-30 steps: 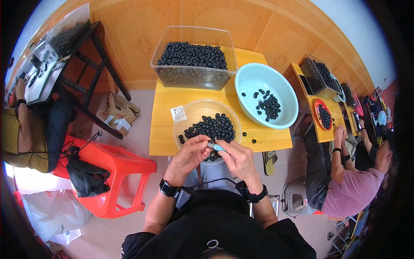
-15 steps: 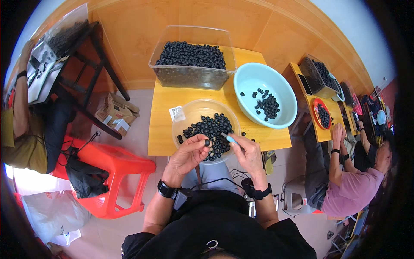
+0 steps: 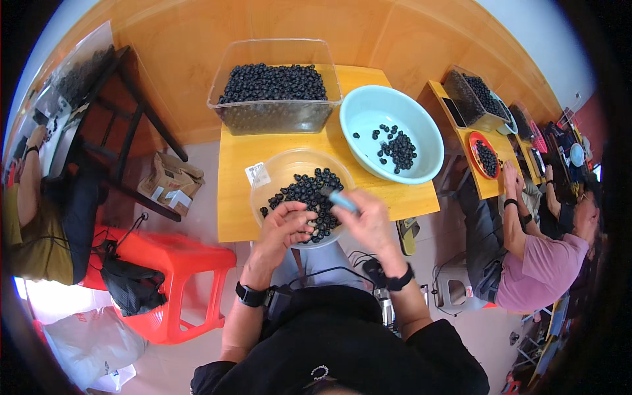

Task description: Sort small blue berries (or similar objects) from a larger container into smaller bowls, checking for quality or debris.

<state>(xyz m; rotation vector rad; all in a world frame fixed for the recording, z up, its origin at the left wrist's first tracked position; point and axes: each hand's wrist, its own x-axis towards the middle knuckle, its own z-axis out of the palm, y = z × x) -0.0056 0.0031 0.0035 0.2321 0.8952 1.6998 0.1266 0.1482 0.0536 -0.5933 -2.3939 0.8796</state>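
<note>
A clear round plastic bowl (image 3: pixel 262 192) stands at the table's near edge, holding several small black round bead-like pieces (image 3: pixel 304 189). Over its near left part is my left hand (image 3: pixel 284 230), fingers curled and pinched together. Whatever lies between those fingertips is hidden. My right hand (image 3: pixel 366 220), smeared by motion, grips a small tool with a light-blue handle (image 3: pixel 343 201) and a greyish tip above the bowl's right side. Further right, a pale-blue basin (image 3: pixel 395 172) has a smaller heap of the same pieces.
A large clear box (image 3: pixel 276 122) full of black pieces stands at the back of the yellow table (image 3: pixel 237 148). Left are a red stool (image 3: pixel 171 257) and a cardboard box (image 3: pixel 172 181). Co-workers sit at both sides; the right one has a red plate (image 3: pixel 475 148).
My right hand has moved a little, with the tool's tip shifting up and left. The black piece seen in my left fingertips no longer shows. The whole view has shifted slightly.
</note>
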